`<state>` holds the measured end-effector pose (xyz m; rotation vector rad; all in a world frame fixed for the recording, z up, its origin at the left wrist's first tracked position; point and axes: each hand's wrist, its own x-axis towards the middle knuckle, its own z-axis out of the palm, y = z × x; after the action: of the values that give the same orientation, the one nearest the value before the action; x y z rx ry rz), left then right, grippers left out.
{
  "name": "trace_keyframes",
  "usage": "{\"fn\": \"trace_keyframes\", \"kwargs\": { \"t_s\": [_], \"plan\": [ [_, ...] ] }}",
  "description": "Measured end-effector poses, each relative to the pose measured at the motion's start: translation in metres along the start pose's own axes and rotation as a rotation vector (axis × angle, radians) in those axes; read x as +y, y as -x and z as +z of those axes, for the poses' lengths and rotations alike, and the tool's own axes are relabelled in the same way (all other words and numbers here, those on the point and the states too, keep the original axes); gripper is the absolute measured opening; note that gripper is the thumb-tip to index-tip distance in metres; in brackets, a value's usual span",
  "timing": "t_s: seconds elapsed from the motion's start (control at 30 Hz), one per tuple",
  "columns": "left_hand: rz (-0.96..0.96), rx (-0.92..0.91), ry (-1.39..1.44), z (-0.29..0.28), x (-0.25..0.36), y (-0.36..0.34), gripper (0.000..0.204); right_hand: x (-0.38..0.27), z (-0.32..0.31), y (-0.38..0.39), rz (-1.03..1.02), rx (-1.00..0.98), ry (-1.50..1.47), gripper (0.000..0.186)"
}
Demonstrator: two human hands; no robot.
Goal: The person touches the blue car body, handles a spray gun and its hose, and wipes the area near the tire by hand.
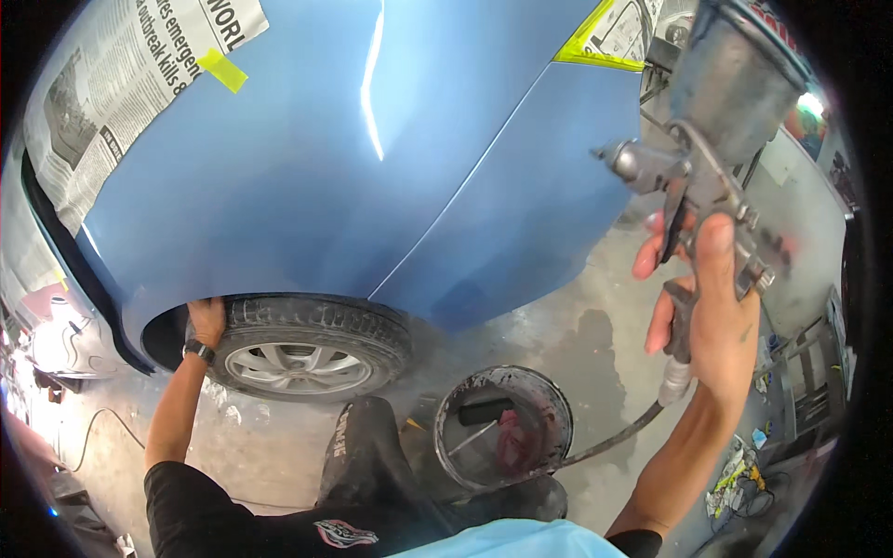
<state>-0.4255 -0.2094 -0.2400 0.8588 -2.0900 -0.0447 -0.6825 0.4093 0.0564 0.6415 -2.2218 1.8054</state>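
Note:
My right hand grips a paint spray gun by its handle, raised at the right. The gun's cup sits on top, its nozzle faces left toward the blue car body, apart from it, and an air hose runs from the handle's bottom. My left hand reaches up into the wheel arch beside the tire; its fingers are hidden behind the blue panel edge, so whether they hold anything does not show.
Newspaper and yellow-green tape cover the car's upper left. More tape frames a covered patch at upper right. A black bucket holding a red cloth and a dark block stands by my knees. A rack and litter lie at right.

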Motion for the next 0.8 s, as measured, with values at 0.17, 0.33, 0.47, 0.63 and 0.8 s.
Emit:
{"fn": "trace_keyframes", "kwargs": {
  "t_s": [0.17, 0.33, 0.47, 0.63, 0.8],
  "plan": [
    [0.083, -0.017, -0.189, -0.009, -0.011, -0.002, 0.052, -0.006, -0.001, 0.001, -0.025, 0.003, -0.108, 0.066],
    [0.021, -0.025, 0.012, -0.005, 0.005, -0.002, 0.050, 0.006, -0.007, 0.016, -0.040, -0.191, -0.034, 0.074],
    [0.068, 0.000, -0.048, -0.005, 0.004, -0.002, 0.048, 0.007, -0.015, 0.025, -0.011, -0.303, -0.015, 0.079],
    [0.155, 0.000, -0.193, -0.006, -0.030, -0.008, 0.048, 0.006, -0.014, 0.020, -0.008, -0.301, -0.061, 0.077],
    [0.013, 0.080, 0.053, 0.008, 0.006, -0.002, 0.048, 0.008, -0.017, 0.007, -0.036, -0.125, 0.008, 0.076]
  ]
}}
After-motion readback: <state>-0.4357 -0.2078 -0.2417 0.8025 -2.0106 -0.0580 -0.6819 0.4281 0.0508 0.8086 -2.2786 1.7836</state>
